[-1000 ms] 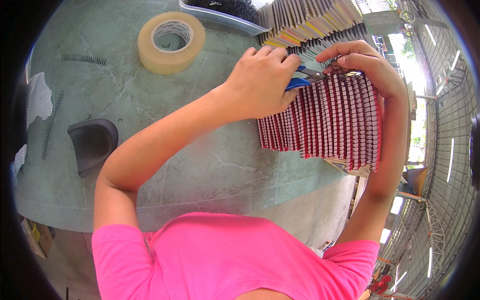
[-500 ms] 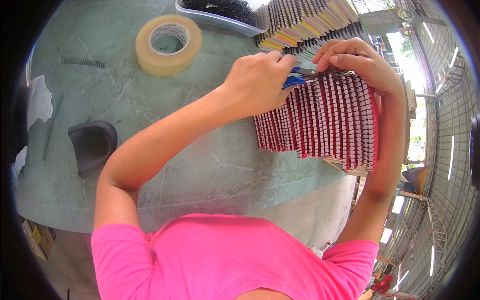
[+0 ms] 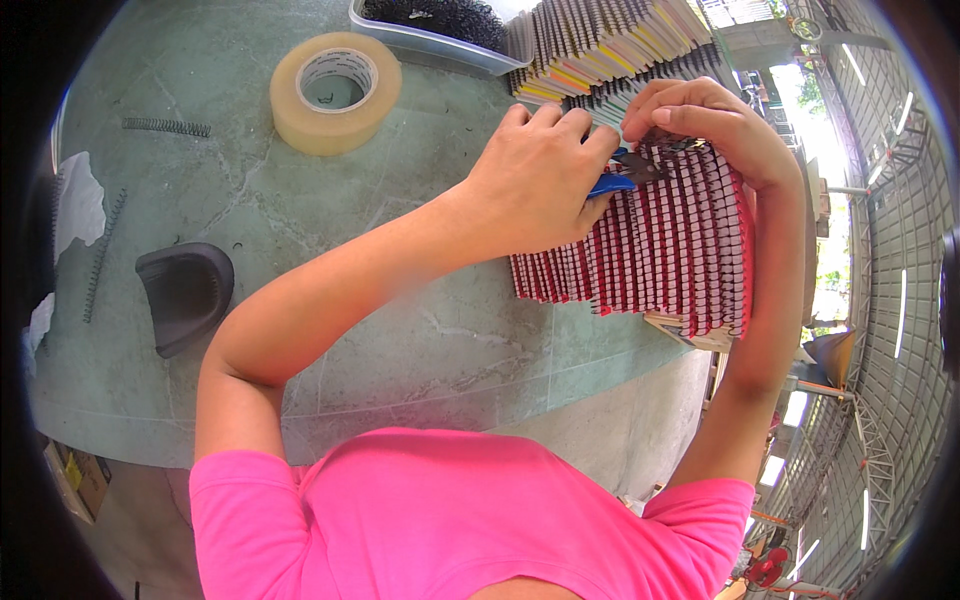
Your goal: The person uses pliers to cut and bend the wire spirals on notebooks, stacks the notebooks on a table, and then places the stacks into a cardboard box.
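Observation:
My left hand [image 3: 540,180] is closed around blue-handled cutting pliers [image 3: 613,184], whose dark jaws lie over the far part of a stack of coil-bound notebooks [image 3: 660,245]. The notebooks have red covers, and their dark bindings face up in rows. At the stack's far right corner is my right hand [image 3: 715,125], its fingers curled and pressed together beside the jaws. What those fingertips pinch, if anything, is hidden. My right forearm runs along the stack's right side.
A wide roll of clear tape [image 3: 300,115] lies left of a plastic tub [image 3: 430,45] of black coils. More bound notebooks [image 3: 620,45] are piled behind. On the left are a dark curved holder [image 3: 185,295], loose coils [image 3: 165,127] and torn white paper [image 3: 80,200].
My left hand has shifted slightly right with the pliers, and the jaws now lie farther over the red notebooks. My right hand has barely moved.

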A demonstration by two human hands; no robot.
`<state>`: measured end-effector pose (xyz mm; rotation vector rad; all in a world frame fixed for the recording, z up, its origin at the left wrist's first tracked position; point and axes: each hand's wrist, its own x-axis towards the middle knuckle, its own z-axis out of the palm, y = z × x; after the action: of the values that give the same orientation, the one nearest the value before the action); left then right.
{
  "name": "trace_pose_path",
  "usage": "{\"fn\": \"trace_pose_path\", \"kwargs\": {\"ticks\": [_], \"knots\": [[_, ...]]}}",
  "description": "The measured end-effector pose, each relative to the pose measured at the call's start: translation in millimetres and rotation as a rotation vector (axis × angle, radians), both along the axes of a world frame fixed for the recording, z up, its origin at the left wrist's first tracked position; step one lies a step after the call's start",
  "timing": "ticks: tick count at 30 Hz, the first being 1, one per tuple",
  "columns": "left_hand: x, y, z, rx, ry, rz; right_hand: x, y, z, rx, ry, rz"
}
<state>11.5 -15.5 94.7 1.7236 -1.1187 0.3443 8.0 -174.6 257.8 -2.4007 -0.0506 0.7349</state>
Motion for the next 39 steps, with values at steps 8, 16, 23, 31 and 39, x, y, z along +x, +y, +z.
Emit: {"fn": "trace_pose_path", "kwargs": {"ticks": [8,16,23,31,39], "knots": [[0.6,0.8,0.4,0.052,0.15,-0.108,-1.4,0.1,2.6,0.061,0.072,-0.127],[-3.4,-2.2,5.1,-0.052,0.032,0.008,-3.4,3.1,1.9,0.088,0.062,-0.181],[-3.4,-2.8,6.9,-0.004,-0.006,0.02,-2.3,-0.8,3.1,0.146,0.083,-0.104],[-8.3,-2.2,9.4,0.008,0.075,-0.023,0.1,1.6,8.6,-0.159,0.011,0.128],[-6.2,1.5,8.4,-0.005,0.043,0.03,-1.8,-1.6,4.2,-0.038,0.005,0.001]]}}
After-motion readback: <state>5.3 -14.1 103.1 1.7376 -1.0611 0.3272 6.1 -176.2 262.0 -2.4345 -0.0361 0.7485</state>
